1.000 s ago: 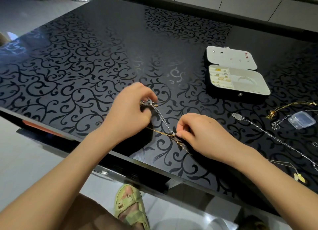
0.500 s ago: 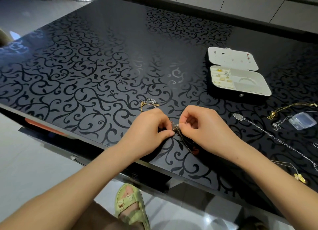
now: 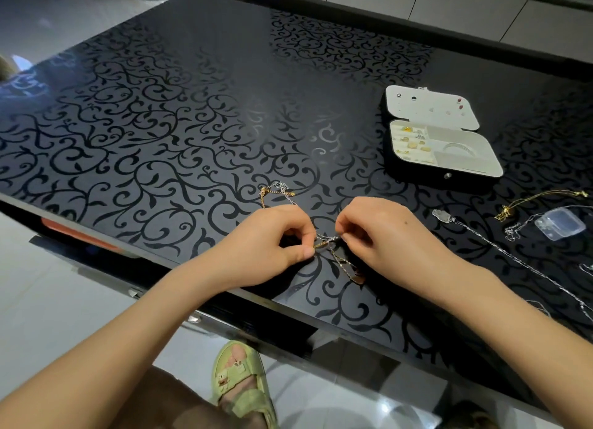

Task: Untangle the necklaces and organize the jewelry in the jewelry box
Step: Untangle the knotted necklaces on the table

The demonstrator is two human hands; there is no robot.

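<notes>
A tangle of thin gold and silver necklaces point(image 3: 324, 240) lies near the table's front edge. My left hand point(image 3: 272, 239) pinches the chains at the knot from the left. My right hand point(image 3: 382, 232) pinches them from the right, a finger's width away. One loose end point(image 3: 277, 191) of the chains trails up and left on the table; another with a small pendant point(image 3: 357, 278) runs down under my right hand. The open jewelry box point(image 3: 398, 167), black outside and cream inside, sits to the upper right with several earrings and a ring in it.
A silver chain with a pendant point(image 3: 441, 215) stretches across the black patterned table point(image 3: 160, 123) at the right. A gold necklace point(image 3: 513, 205), a small silver chain point(image 3: 510, 231) and a clear plastic case point(image 3: 560, 224) lie near the right edge. A foot in a green sandal point(image 3: 240, 380) shows below.
My left hand let go of the chains' far end, left it on the table, and came down to the knot beside my right hand. Both hands now pinch the knot, slightly apart.
</notes>
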